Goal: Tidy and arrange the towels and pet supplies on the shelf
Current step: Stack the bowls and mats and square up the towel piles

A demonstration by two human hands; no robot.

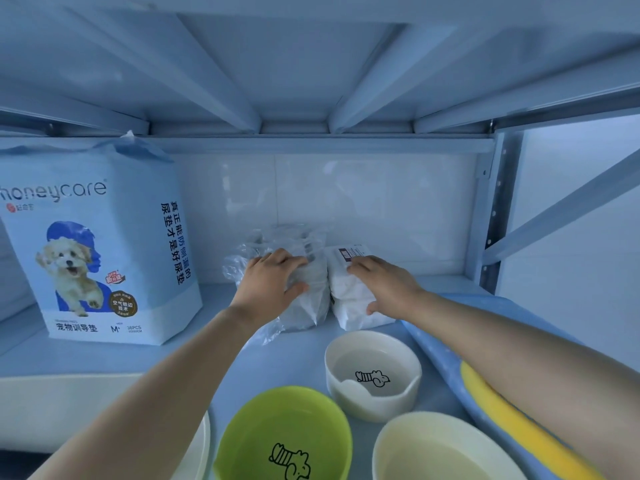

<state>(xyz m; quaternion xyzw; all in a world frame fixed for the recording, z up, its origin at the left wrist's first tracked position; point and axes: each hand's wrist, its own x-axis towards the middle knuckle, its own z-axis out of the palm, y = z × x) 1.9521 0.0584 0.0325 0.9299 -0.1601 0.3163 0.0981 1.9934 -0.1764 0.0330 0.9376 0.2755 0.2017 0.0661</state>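
Green bowl [284, 427], a cream bowl [433, 445] and a white bowl [374, 336] stand nearest on the shelf [104, 355], with a blue and yellow mat [446, 362] at their right. Behind them the left hand [270, 282] grips a clear-wrapped pack [308, 306] and the right hand [384, 282] holds a white pack [349, 296]; the two packs touch, near the back wall. A tall bag of pet pads [97, 237] stands upright at the far left
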